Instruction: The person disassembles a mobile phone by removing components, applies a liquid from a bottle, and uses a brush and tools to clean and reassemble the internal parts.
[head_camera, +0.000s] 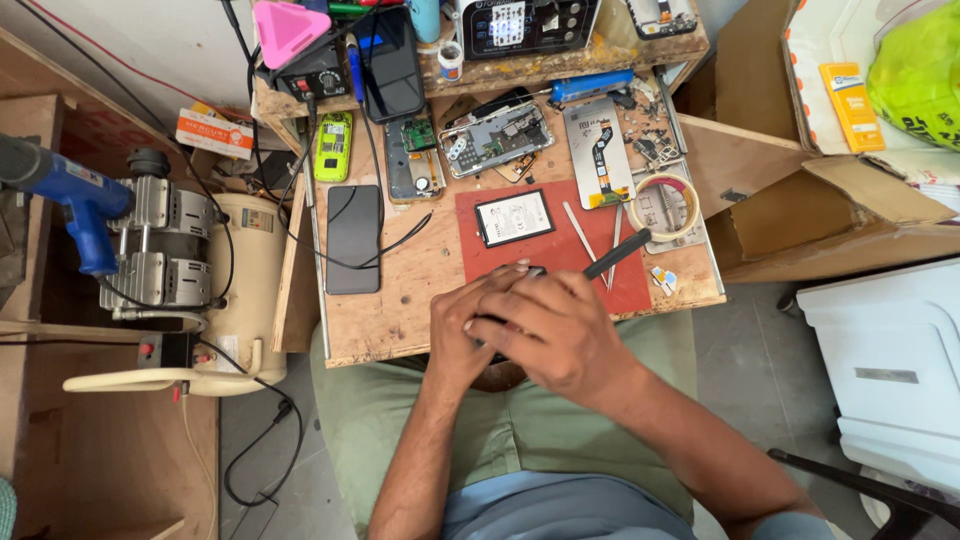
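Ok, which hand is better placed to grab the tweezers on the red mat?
Probably right. The right hand lies on top, and the tweezers lie beyond it on the red mat, beside a black tool. The left hand is underneath, on the far side from them.

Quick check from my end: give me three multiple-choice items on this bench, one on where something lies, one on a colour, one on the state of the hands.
1. Where does the flat black battery lie?
A. on the red mat
B. on the floor
C. on the top shelf

2. What colour is the small keypad phone at the bench's left?
A. white
B. lime green
C. orange

3. How are the hands placed?
A. both off the bench
B. far apart at opposite bench edges
C. together over a dark item at the bench's front edge

Answers:
1 A, the battery rests on the mat's upper left part.
2 B, its casing is lime green.
3 C, the left hand and right hand overlap there; a black tool sticks out past them.
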